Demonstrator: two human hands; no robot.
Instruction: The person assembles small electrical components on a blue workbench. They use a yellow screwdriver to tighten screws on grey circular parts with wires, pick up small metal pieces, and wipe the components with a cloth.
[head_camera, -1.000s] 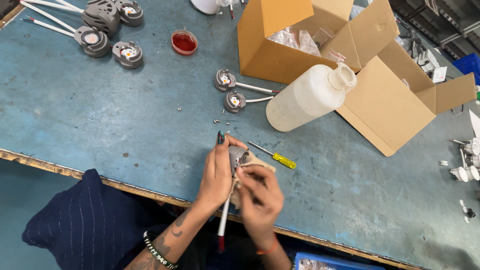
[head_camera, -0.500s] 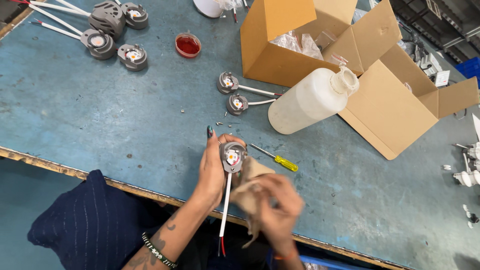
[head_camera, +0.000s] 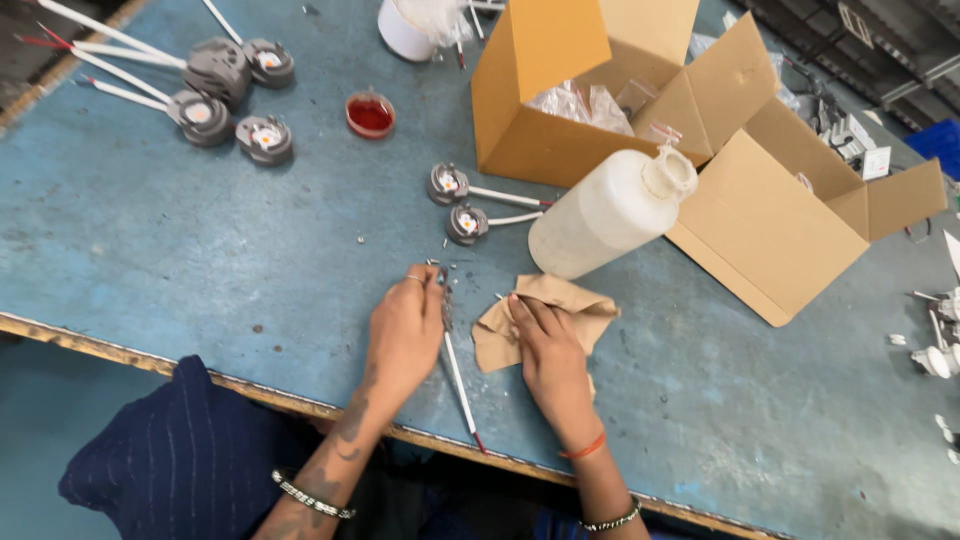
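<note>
My left hand (head_camera: 404, 331) grips a small grey round lamp part (head_camera: 446, 300) with a white and red wire (head_camera: 463, 385) trailing toward the table's near edge. My right hand (head_camera: 545, 345) presses down on a crumpled tan cloth (head_camera: 548, 302) that lies flat on the blue table (head_camera: 200, 260). The cloth covers the spot where a yellow-handled screwdriver lay, and that tool is hidden now. Two more grey lamp parts (head_camera: 458, 206) with wires lie just beyond my hands.
A white plastic bottle (head_camera: 612, 212) lies on its side by an open cardboard box (head_camera: 560, 90) with plastic bags inside. A small red dish (head_camera: 370, 113) and several grey lamp parts (head_camera: 225, 95) are at the far left. Small white parts (head_camera: 935, 345) lie at the right edge.
Both hands have come down to the table. The lamp part was held up facing me and is now low in my left hand. The cloth went from lifted to flat under my right hand.
</note>
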